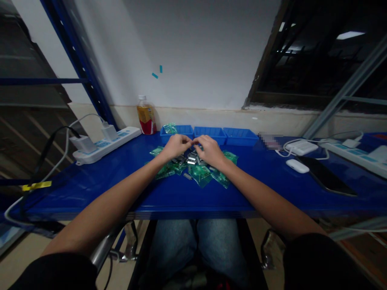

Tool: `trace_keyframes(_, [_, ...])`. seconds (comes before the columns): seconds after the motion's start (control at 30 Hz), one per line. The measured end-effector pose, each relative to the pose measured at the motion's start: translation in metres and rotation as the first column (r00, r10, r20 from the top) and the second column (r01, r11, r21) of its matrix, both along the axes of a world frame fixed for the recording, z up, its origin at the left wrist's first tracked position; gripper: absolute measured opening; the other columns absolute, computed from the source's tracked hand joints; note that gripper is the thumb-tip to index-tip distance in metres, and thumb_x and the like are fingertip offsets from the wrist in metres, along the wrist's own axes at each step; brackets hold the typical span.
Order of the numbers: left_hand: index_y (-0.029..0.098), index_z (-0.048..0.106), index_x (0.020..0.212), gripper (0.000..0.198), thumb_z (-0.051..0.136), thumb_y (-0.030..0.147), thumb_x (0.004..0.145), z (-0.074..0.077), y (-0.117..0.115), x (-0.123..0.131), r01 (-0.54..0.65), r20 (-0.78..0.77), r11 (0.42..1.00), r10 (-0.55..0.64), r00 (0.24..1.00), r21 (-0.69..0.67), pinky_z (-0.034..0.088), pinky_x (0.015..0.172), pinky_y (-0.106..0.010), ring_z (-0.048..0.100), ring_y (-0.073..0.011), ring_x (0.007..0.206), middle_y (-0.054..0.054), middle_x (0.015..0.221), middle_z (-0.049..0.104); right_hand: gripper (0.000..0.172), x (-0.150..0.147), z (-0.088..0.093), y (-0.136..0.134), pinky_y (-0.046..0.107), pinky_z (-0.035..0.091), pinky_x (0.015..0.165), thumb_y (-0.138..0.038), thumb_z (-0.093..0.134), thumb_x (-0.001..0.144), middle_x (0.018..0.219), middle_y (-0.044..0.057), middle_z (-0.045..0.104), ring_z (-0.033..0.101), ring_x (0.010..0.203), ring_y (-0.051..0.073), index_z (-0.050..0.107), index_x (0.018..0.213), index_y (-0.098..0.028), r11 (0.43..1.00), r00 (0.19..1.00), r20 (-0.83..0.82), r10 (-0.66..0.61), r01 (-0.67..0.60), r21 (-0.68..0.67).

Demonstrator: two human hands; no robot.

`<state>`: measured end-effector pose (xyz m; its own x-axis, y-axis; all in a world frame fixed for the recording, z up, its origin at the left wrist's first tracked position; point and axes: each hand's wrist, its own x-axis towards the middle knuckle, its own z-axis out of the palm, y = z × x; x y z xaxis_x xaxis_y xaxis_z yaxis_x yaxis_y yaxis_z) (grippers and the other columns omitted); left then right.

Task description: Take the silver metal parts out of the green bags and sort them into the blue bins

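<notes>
My left hand (177, 146) and my right hand (208, 149) meet above a heap of small silvery metal pieces (191, 161). The fingertips of both are pinched close together; whatever lies between them is too small to make out. Around and under the heap are green-tinted clear plastic bags (200, 175), some partly hidden by my hands and wrists. One loose metal piece (187, 176) lies at the heap's near side. Just beyond my hands stand three blue bins in a row: a left bin (181, 129) with a green bag in it, a middle bin (208, 132) and a right bin (241, 137).
A drink bottle (146, 117) stands by the wall, left of the bins. A white power strip (105, 146) with plugs and cables lies on the blue table (105, 181). At right are a black phone (325, 176), a white case (297, 166) and another power strip (356, 158).
</notes>
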<state>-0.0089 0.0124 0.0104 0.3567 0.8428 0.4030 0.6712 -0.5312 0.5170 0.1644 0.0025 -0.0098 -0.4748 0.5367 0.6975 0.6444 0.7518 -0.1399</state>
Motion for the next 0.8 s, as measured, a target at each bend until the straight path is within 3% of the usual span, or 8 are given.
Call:
trace_keyframes(0.23, [0.013,0.065,0.093,0.022,0.054,0.025,0.078,-0.003,0.000,0.003,0.072,0.072,0.993,-0.079,0.994,0.096,0.045,0.070,-0.025,0.063,-0.0164,0.080,-0.006,0.089,0.070,0.011,-0.002,0.003,-0.001,0.031,0.044,0.076,-0.015,0.051,0.083,0.085,0.006,0.064,0.057,0.081,0.019,0.061,0.087,-0.018,0.999,0.981,-0.190,-0.036,0.038,0.003])
trace_keyframes(0.47, [0.014,0.063,0.098,0.022,0.052,0.027,0.083,-0.005,-0.007,0.006,0.112,0.030,0.970,-0.122,0.992,0.217,0.046,0.071,-0.025,0.063,-0.0162,0.079,-0.005,0.088,0.069,0.008,0.000,0.006,-0.001,0.028,0.047,0.068,-0.017,0.053,0.081,0.078,0.003,0.065,0.060,0.070,0.016,0.061,0.082,-0.018,0.995,0.943,-0.332,0.022,-0.053,-0.083])
trace_keyframes(0.67, [0.014,0.065,0.096,0.029,0.041,0.029,0.090,-0.001,-0.009,0.006,0.129,-0.074,0.977,-0.117,0.990,0.173,0.043,0.069,-0.026,0.061,-0.0167,0.075,-0.006,0.089,0.069,0.018,0.008,0.005,0.000,0.033,0.046,0.076,-0.017,0.052,0.083,0.084,0.005,0.063,0.058,0.082,0.020,0.058,0.101,-0.018,0.997,0.985,-0.159,0.062,-0.069,-0.040])
trace_keyframes(0.8, [0.013,0.065,0.085,0.035,0.036,0.032,0.092,-0.001,-0.010,0.007,0.137,-0.134,0.980,-0.117,0.984,0.145,0.040,0.062,-0.025,0.059,-0.0163,0.068,-0.004,0.075,0.067,0.014,0.010,0.006,0.000,0.035,0.044,0.079,-0.016,0.048,0.086,0.088,0.007,0.062,0.055,0.086,0.022,0.058,0.095,-0.018,0.999,0.998,-0.046,0.041,-0.040,0.017])
